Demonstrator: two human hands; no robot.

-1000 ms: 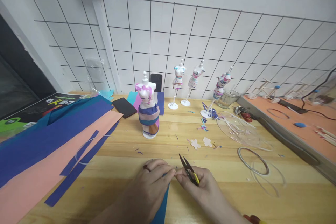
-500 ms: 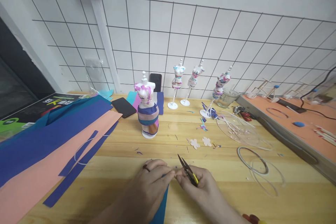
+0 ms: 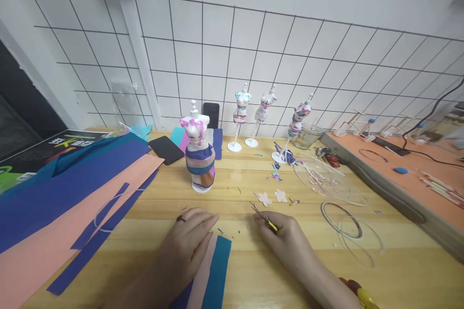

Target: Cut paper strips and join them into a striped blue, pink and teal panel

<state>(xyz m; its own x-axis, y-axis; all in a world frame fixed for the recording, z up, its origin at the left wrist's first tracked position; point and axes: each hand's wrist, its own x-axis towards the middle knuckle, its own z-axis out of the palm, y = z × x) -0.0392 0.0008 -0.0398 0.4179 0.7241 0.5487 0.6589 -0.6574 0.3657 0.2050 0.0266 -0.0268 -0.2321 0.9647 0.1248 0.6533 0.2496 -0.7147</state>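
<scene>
My left hand (image 3: 192, 246) lies low over the table with its fingers stretched out, a dark ring on one finger. It covers part of a cloth piece (image 3: 217, 270) striped in dark blue, pale pink and teal. In my right hand (image 3: 279, 236) is a pair of small scissors (image 3: 270, 224) with yellow handles, the slim blades pointing up and left, slightly apart. Dark snippets (image 3: 220, 231) are scattered between my hands. Ahead stands a white dress form (image 3: 197, 154) with purple patches on its chest and striped cloth wrapped around its lower half. Two pale flower shapes (image 3: 264, 198) lie beyond the scissors.
Three smaller dress forms (image 3: 242, 106) stand at the back. Blue and pink cloth sheets (image 3: 119, 178), strips and a black phone (image 3: 166, 149) lie left. Rings (image 3: 340, 219), a clear dish (image 3: 319, 178), a glass jar (image 3: 308, 137) and an orange-topped board (image 3: 398, 174) are right.
My hands have drawn apart, the left moving left and the right, with the scissors, slightly right. More of the striped cloth now shows. The view has shifted a little.
</scene>
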